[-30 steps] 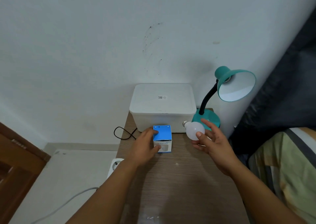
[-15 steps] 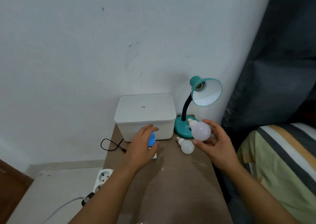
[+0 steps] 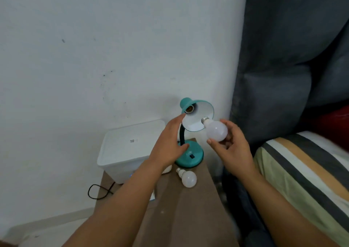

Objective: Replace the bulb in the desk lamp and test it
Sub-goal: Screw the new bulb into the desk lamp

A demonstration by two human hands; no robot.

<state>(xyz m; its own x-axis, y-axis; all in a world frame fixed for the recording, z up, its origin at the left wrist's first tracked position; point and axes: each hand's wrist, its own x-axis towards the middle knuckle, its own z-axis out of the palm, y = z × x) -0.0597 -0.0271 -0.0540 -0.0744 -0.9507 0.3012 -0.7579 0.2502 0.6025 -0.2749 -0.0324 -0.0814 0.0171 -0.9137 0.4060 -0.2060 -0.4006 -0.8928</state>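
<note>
Since the earlier frame the left hand (image 3: 168,144) has been lifted off the blue box and raised toward the desk lamp (image 3: 190,131), and the new bulb (image 3: 216,131) has been carried up from worktop level to the mouth of the shade (image 3: 200,114). The left hand is released, fingers spread, its fingertips just beside the shade's rim near the bare socket (image 3: 188,109); whether the rim is actually touched cannot be told. The new bulb is grasped round its globe by the right hand (image 3: 231,148), with the metal screw base pointed up and left into the shade, near the socket but not yet entered. A second bulb (image 3: 188,178), judged to be the old one, is lying on the worktop (image 3: 188,218) just in front of the lamp's base. The step in hand is judged to be fitting the new bulb. The shade will probably need to be steadied by the left hand while the base is lined up squarely with the socket and turned in; testing at the switch is left for afterwards.
</note>
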